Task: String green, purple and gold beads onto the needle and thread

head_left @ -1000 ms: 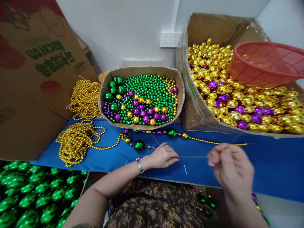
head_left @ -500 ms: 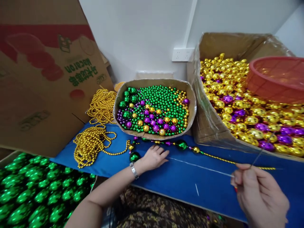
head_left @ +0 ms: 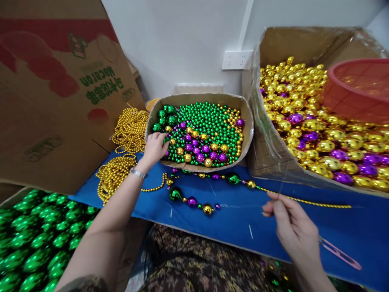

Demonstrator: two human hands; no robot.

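Observation:
My left hand (head_left: 156, 148) reaches over the left rim of the cut-down cardboard box (head_left: 247, 142), its bent fingers and thumb apart among the beads. Inside lie small green beads (head_left: 200, 115), larger green balls, and purple and gold ones. My right hand (head_left: 293, 223) pinches a thin clear thread above the blue cloth; a faint fine line rises from its fingertips. Leftward the thread runs to a strung row of beads, whose gold ball (head_left: 208, 209) and purple ball (head_left: 191, 202) lie near the end. A big green ball (head_left: 175, 194) is farther along the row.
Gold bead chains (head_left: 117, 174) lie left of the box. A large carton (head_left: 267, 150) of gold and purple beads, with a red basket (head_left: 355, 91), stands right. Pink-handled snips (head_left: 342, 253) lie beside my right wrist. Big green beads (head_left: 33, 239) fill a container lower left.
My left hand has gone from the bead string up and left into the box, uncovering the strung beads. My right hand has moved left with the thread, and the pink snips now show.

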